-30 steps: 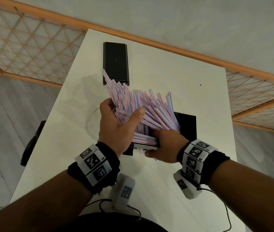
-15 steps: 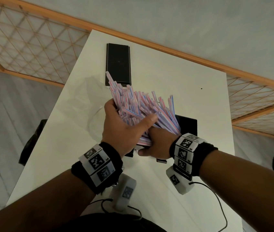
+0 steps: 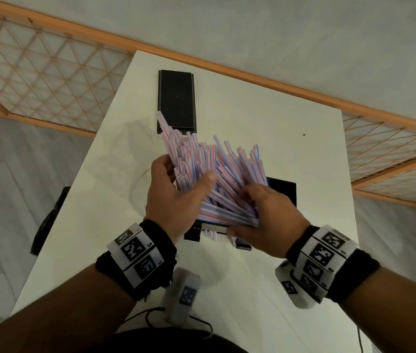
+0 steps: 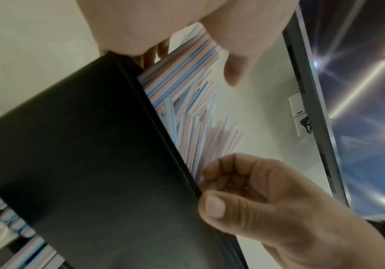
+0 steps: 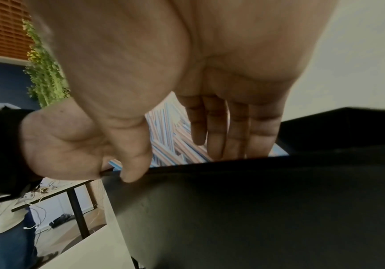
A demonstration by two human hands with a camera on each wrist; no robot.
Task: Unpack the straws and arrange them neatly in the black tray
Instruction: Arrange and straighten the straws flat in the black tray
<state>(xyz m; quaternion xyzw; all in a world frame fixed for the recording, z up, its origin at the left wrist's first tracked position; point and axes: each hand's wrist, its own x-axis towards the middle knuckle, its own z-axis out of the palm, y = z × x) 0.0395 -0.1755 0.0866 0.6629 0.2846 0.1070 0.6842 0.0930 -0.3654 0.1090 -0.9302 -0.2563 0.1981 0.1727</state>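
Observation:
A fanned bunch of pink, blue and white striped straws (image 3: pixel 227 169) stands slanted in the black tray (image 3: pixel 283 192), its tops leaning away from me. My left hand (image 3: pixel 184 171) grips the bunch from the left, thumb across the front. My right hand (image 3: pixel 242 212) holds the lower right part, fingers curled over the straws and thumb by the near ends. In the left wrist view the straws (image 4: pixel 187 112) rise behind the tray wall (image 4: pixel 83 163). The right wrist view shows my right thumb (image 5: pixel 134 163) on the tray rim (image 5: pixel 256 163) and fingers on the straws (image 5: pixel 170 138).
A second long black tray (image 3: pixel 176 100) lies at the far side of the white table (image 3: pixel 265 128). A clear plastic wrapper (image 3: pixel 135 184) lies left of my hands. A small marked box with a cable (image 3: pixel 184 294) sits near me. A black chair (image 3: pixel 49 220) stands left.
My right hand has slid from under the bunch's base out to the right, with its fingers now over the straws. The left hand keeps its grip on the fanned bunch.

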